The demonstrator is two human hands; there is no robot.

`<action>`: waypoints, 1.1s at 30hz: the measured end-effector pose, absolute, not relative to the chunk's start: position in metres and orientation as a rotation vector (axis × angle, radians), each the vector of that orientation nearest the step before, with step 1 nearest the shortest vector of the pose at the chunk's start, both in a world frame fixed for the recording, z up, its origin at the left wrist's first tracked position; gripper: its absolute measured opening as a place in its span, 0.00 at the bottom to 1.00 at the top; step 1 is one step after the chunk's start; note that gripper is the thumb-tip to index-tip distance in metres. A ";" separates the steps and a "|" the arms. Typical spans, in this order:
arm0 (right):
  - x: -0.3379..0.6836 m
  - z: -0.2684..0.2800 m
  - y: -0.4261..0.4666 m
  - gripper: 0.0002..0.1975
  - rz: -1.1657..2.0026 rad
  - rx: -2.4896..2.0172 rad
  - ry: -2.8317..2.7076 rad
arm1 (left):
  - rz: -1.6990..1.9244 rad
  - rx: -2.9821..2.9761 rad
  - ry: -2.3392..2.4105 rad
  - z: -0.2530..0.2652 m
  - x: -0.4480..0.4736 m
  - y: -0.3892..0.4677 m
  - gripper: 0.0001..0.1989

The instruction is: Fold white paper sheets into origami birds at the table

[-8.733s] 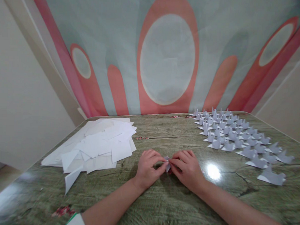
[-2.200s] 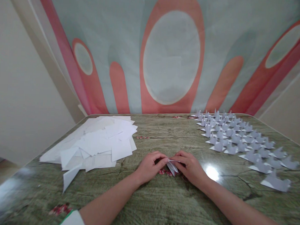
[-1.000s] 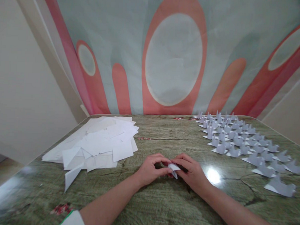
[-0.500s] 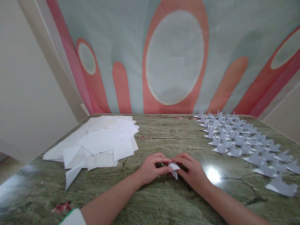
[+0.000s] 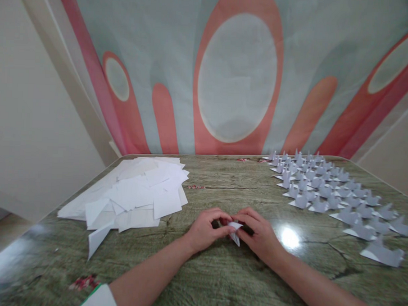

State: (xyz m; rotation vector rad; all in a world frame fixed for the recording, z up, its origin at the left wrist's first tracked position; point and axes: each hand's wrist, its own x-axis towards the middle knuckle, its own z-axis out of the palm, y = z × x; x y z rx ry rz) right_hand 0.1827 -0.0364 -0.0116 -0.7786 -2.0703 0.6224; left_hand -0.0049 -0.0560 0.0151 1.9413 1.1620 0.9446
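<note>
Just above the table's front half, a small piece of folded white paper (image 5: 234, 235) is pinched between my two hands. My left hand (image 5: 207, 227) has thumb and fingers closed on its left side. On the other side, my right hand (image 5: 257, 230) grips it, with the fingertips of both hands nearly meeting at the top. A pointed flap hangs down toward me; the rest of the paper is partly hidden by the fingers.
A spread pile of white paper sheets (image 5: 131, 192) covers the table's left part, with one folded sheet (image 5: 99, 239) jutting toward me. Rows of folded paper birds (image 5: 319, 189) stand at the right. Behind the wood-patterned table (image 5: 219, 176) hangs a printed backdrop (image 5: 237, 82).
My fingers have shifted slightly on the folded paper, and its hanging point has tipped a little to the left. The pile and the paper birds are unchanged.
</note>
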 end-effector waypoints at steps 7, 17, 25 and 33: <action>0.181 -0.012 -0.037 0.11 0.650 -0.799 -2.035 | 0.917 2.043 1.222 0.016 -0.004 -0.057 0.08; 0.181 -0.014 -0.034 0.12 0.810 -0.872 -2.004 | 0.770 2.325 1.309 0.018 -0.001 -0.059 0.09; 0.182 -0.014 -0.034 0.15 0.807 -0.890 -2.053 | 0.768 2.395 1.395 0.016 -0.001 -0.060 0.11; 0.183 -0.013 -0.036 0.17 0.805 -0.881 -2.049 | 0.754 2.456 1.426 0.014 0.000 -0.062 0.12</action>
